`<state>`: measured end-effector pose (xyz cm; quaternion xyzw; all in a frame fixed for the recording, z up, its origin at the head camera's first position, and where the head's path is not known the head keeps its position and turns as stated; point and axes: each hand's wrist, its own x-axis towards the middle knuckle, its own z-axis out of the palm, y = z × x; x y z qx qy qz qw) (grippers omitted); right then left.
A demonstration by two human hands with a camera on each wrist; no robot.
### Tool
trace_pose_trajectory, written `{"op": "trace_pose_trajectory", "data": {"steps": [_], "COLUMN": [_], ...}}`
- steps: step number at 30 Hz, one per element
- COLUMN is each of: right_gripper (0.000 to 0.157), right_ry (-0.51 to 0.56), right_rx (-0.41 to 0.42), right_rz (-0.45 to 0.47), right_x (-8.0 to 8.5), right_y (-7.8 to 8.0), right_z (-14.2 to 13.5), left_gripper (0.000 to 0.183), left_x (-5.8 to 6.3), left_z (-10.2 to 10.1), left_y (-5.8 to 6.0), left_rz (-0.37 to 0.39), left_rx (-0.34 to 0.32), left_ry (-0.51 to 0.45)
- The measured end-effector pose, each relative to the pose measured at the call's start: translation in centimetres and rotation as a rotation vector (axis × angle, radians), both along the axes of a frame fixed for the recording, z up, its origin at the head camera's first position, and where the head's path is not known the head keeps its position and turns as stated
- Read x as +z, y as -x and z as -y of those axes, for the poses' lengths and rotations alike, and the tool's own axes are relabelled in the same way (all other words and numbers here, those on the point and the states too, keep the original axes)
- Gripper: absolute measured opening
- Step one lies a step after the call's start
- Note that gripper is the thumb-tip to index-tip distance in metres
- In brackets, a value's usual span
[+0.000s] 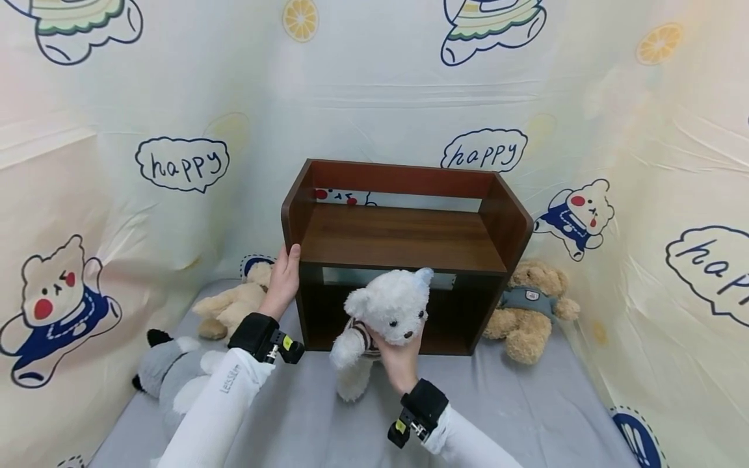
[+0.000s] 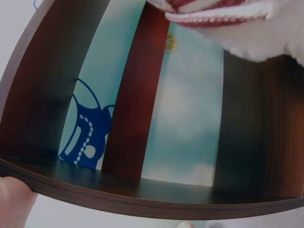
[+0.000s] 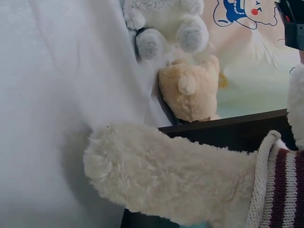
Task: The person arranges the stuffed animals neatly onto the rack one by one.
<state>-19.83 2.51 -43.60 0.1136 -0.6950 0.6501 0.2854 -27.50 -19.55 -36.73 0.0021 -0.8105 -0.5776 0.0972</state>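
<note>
My right hand is gripping a white bear beneath its chin, the thumb and fingers curling round opposite sides of its neck, in the lower middle of the head view. The bear is wearing a brown-and-white striped sweater and is facing toward the lower right, in front of the lower compartment of a brown wooden shelf; I cannot tell whether its feet are touching the grey sheet. My left hand is resting along the shelf's left side panel, left of centre, with its fingers extending upward. The shelf is standing upright in the middle of the frame, showing 2 levels. A tan plush is lying just left of the shelf, partly behind my left hand, and a grey-and-white plush is lying at the lower left, beside my sleeve. A brown bear in a blue shirt is sitting by the shelf's right side. In the right wrist view, a fluffy white limb is stretching across the lower middle. Behind everything, a pale cloth is hanging, printed with bears, orange slices and "happy" bubbles.
</note>
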Motion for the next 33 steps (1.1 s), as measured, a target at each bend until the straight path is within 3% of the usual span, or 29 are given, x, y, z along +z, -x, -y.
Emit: {"op": "trace_pose_trajectory", "data": {"steps": [12, 23, 27, 33], "right_gripper": [0.085, 0.078, 0.082, 0.092], "right_ry": [0.099, 0.143, 0.187, 0.217], "right_rx": [-0.079, -0.13, -0.119, -0.123], "right_rz": [0.038, 0.043, 0.052, 0.154], "right_x": [-0.4, -0.8, -0.8, -0.9], "right_y": [0.7, 1.9, 2.3, 2.5], "right_z": [2.5, 4.4, 5.1, 5.6], "left_gripper": [0.071, 0.07, 0.071, 0.073], "left_x": [0.0, -0.1, 0.1, 0.1], "left_z": [-0.1, -0.1, -0.2, -0.2], "left_y": [-0.1, -0.1, -0.2, -0.2], "left_rz": [0.017, -0.011, 0.004, 0.034], "left_rx": [0.009, 0.009, 0.01, 0.016], "left_ry": [-0.004, -0.002, -0.003, 0.001]}}
